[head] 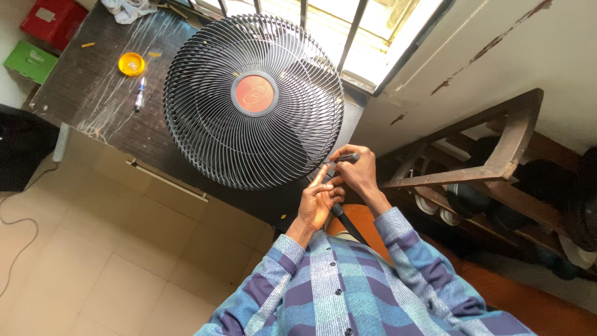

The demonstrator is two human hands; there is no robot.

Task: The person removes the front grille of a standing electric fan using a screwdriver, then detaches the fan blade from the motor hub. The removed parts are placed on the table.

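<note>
A black fan (254, 102) with a red centre badge stands at the desk (106, 93) edge nearest the person. The right hand (356, 171) grips a dark tool (346, 158) against the grille's rim. The left hand (317, 202), fingers loosely curled, touches beneath. A yellow lid (132, 63) lies near the desk's far edge.

The fan's grille (254, 102) is hiding its blades and a stretch of the tabletop (93, 93) behind it. The right hand (356, 173) is covering most of a dark tool (346, 158), too small to identify. At the tabletop's far corner, a white cloth (127, 9) is getting cut off by the top edge. The pole (347, 225) is disappearing behind the checked sleeves (348, 286).
</note>
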